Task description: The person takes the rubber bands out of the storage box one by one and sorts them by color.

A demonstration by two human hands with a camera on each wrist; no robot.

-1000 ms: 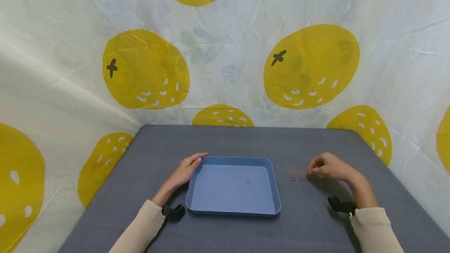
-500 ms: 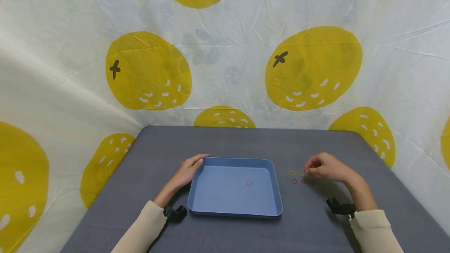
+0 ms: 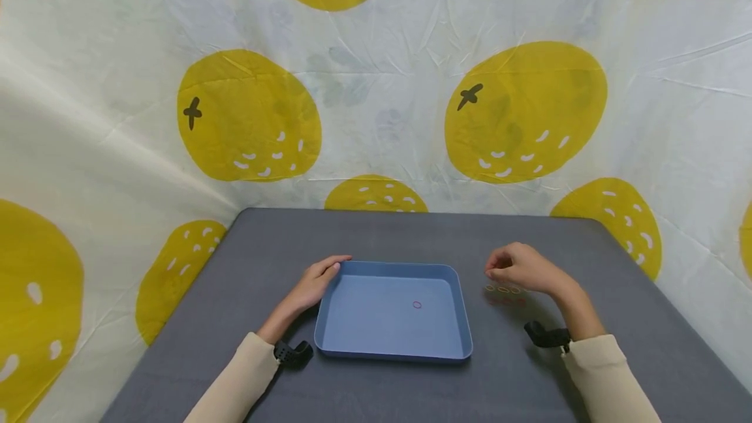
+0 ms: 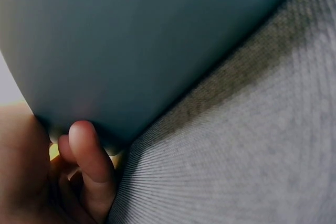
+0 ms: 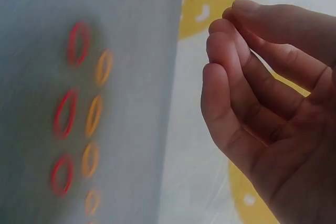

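My left hand (image 3: 313, 284) grips the far left corner of a shallow blue tray (image 3: 392, 356). In the left wrist view, curled fingers (image 4: 89, 150) lie against the tray's outer wall (image 4: 131, 51). One pinkish-red rubber band (image 3: 417, 305) lies inside the tray. To the right of the tray, my right hand (image 3: 519, 267) hovers above two rows of rubber bands. Its fingers are loosely curled with the thumb near the index fingertip, and nothing shows between them. The right wrist view has three red rubber bands (image 5: 65, 114) beside a row of several yellow-orange ones (image 5: 94, 116).
Everything stands on a dark grey cloth-covered table (image 3: 388, 235). A white curtain with yellow fruit prints (image 3: 249, 116) hangs close behind the table and along its sides. Each wrist carries a black camera mount (image 3: 293, 354).
My right hand has lifted and moved left, from the right end of the rubber band rows to above their left part. My left hand stays on the tray, which has not visibly moved.
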